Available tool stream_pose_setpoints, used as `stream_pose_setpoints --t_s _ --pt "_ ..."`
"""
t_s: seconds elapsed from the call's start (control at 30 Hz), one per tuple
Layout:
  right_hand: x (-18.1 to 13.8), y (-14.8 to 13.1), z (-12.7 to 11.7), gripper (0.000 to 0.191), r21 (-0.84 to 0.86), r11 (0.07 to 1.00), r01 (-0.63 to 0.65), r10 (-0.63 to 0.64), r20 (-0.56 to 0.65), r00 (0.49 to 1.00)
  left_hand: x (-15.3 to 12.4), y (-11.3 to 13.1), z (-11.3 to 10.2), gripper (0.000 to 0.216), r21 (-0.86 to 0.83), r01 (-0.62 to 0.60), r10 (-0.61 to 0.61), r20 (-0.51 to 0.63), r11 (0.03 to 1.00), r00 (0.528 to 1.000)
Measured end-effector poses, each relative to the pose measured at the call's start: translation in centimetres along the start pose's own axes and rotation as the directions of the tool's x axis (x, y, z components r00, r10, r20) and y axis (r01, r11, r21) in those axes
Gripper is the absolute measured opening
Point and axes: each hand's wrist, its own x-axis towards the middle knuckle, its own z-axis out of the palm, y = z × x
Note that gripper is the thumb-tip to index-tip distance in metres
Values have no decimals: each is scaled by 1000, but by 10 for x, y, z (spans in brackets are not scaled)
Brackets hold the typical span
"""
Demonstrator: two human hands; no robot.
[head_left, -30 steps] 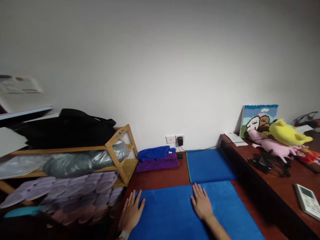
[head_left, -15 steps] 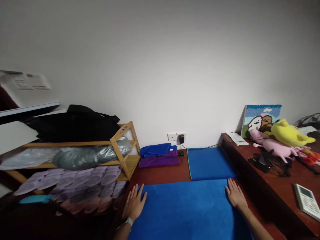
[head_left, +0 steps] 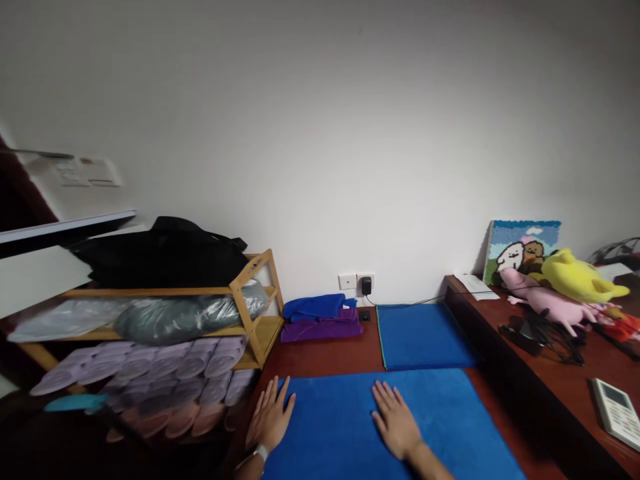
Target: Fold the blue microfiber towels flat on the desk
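Note:
A large blue towel lies spread flat on the dark red-brown surface in front of me. My left hand rests open on its left edge, fingers stretched out. My right hand lies open and flat near the towel's middle, palm down. Neither hand holds anything. A second blue towel lies flat just beyond, toward the wall.
Folded blue and purple towels sit by the wall socket. A wooden rack at left holds rolled pale towels and a black bag. A raised ledge at right carries plush toys, cables and a remote.
My right hand slid out to the towel's right edge, then came back to its middle. The left hand stayed at the left edge. The view shifted slightly.

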Motion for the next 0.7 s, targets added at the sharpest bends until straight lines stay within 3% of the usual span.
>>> stream_pose_setpoints --t_s 0.1,0.2,0.23,0.3,0.4,0.6,0.7 --pt "-27 82 -27 69 -53 969 -240 241 8 970 2 -1 0 69 -4 2 -2 7 1000 1000" --pt "-66 181 -56 74 -124 860 -496 496 -29 868 3 -1 -2 69 -17 4 -3 11 1000 1000" --pt "-79 208 -62 76 -124 827 -548 547 -47 836 3 -1 -2 69 -19 8 -7 11 1000 1000" --pt "-98 248 -68 77 -106 824 -557 555 -48 830 3 -1 -1 70 -16 14 -14 13 1000 1000" --pt "-109 271 -63 76 -63 844 -533 527 -87 845 5 0 -3 70 10 14 -14 29 1000 999" --pt "-107 266 -59 77 55 846 -530 533 -119 838 11 9 -30 72 145 69 -99 211 987 972" --pt "-105 269 -65 76 203 833 -514 544 -137 828 6 32 -46 70 167 58 -89 184 984 979"
